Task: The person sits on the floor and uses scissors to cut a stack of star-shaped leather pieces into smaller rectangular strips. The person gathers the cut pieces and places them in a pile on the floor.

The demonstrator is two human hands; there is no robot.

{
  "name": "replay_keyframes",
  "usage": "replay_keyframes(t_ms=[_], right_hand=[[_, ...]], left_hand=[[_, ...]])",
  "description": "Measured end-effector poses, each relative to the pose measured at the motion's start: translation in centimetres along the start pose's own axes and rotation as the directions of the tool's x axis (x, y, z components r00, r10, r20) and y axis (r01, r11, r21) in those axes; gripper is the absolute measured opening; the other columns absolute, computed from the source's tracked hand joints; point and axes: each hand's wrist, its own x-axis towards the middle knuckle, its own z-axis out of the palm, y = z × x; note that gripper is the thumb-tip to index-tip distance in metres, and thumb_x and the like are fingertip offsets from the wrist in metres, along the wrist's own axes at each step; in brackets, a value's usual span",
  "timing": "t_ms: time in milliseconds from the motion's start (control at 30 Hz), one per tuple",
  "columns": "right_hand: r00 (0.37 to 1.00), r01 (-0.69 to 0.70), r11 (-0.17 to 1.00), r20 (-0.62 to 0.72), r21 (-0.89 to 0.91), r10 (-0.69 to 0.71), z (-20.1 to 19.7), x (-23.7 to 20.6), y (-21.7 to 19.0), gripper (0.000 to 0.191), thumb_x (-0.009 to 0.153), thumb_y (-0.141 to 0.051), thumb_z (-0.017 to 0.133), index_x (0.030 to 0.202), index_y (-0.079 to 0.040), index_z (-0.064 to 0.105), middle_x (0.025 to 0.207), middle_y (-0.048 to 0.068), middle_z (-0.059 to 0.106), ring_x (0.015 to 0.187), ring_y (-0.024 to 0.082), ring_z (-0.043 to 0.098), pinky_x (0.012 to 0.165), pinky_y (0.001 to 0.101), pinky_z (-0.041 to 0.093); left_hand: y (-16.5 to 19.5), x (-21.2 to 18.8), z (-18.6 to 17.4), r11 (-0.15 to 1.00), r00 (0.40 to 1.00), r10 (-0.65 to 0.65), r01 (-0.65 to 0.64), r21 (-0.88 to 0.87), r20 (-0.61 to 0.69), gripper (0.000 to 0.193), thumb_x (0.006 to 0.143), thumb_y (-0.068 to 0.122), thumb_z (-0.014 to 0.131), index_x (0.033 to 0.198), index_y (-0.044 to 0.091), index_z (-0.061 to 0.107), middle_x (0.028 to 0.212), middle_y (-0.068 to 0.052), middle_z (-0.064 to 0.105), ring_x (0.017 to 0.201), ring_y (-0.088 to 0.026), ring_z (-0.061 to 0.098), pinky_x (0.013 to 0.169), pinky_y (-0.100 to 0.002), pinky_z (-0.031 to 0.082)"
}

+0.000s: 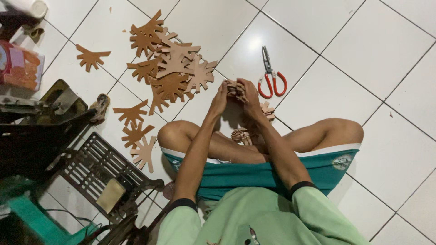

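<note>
I sit cross-legged on a white tiled floor. My left hand and my right hand meet in front of my knees and both pinch one small folded tan cut-out piece. More small folded tan pieces lie by my feet and just right of my right wrist. A pile of flat tan star-like cut-outs lies to the left of my hands.
Red-handled scissors lie on the tiles right of my hands. Loose tan cut-outs are scattered near my left knee, one farther left. A dark iron treadle frame and machine stand at the left, a pink packet beyond.
</note>
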Motion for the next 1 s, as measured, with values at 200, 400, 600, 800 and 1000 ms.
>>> replay_keyframes(t_ms=[200,400,600,800,1000], right_hand=[[0.994,-0.060,0.968,-0.072,0.244,0.080,-0.2,-1.1,0.1,0.032,0.098,-0.007,0.072,0.127,0.000,0.059,0.119,0.016,0.063,0.104,0.031,0.067,0.091,0.0412,0.056],[0.951,-0.128,0.991,0.280,-0.032,0.131,-1.7,1.8,0.0,0.051,0.076,-0.008,0.081,0.120,0.000,0.057,0.121,0.022,0.063,0.116,0.039,0.060,0.101,0.0491,0.048],[0.793,0.460,0.797,0.584,-0.391,-0.171,0.1,1.4,1.4,0.036,0.083,-0.001,0.071,0.114,-0.004,0.052,0.115,0.021,0.070,0.130,0.033,0.063,0.120,0.0643,0.036],[0.853,-0.333,0.935,0.462,0.124,0.242,-1.3,-0.5,2.5,0.054,0.091,-0.024,0.080,0.130,0.004,0.056,0.120,0.020,0.070,0.109,0.029,0.070,0.094,0.0413,0.058],[0.772,-0.617,0.740,0.388,0.266,0.504,-1.4,-1.6,1.6,0.058,0.087,-0.031,0.080,0.127,0.003,0.058,0.114,0.013,0.072,0.101,0.021,0.071,0.086,0.0328,0.058]], left_hand=[[-1.3,2.5,-6.0,0.859,0.842,0.222,0.070,0.507,-0.492,0.052,0.097,0.044,0.061,0.125,0.000,0.062,0.126,-0.024,0.066,0.117,-0.041,0.061,0.102,-0.054,0.047],[-1.6,2.6,-6.0,0.558,0.885,0.259,0.190,0.808,-0.387,0.035,0.081,0.022,0.076,0.111,0.005,0.069,0.120,-0.020,0.068,0.117,-0.037,0.057,0.100,-0.051,0.044],[-1.3,1.6,-4.4,0.816,0.966,0.223,-0.257,0.518,0.129,0.023,0.097,0.020,0.064,0.115,0.015,0.078,0.113,-0.007,0.079,0.101,-0.022,0.076,0.092,-0.039,0.061],[1.0,2.1,-13.9,0.651,0.940,-0.195,0.338,0.680,-0.280,0.104,0.073,0.056,0.093,0.148,0.004,0.044,0.155,-0.022,0.040,0.146,-0.041,0.037,0.109,-0.061,0.043],[0.8,1.4,-18.6,0.423,0.975,-0.077,0.223,0.878,-0.211,0.126,0.058,0.052,0.096,0.158,0.021,0.026,0.163,-0.023,0.016,0.150,-0.046,0.018,0.108,-0.063,0.041]])
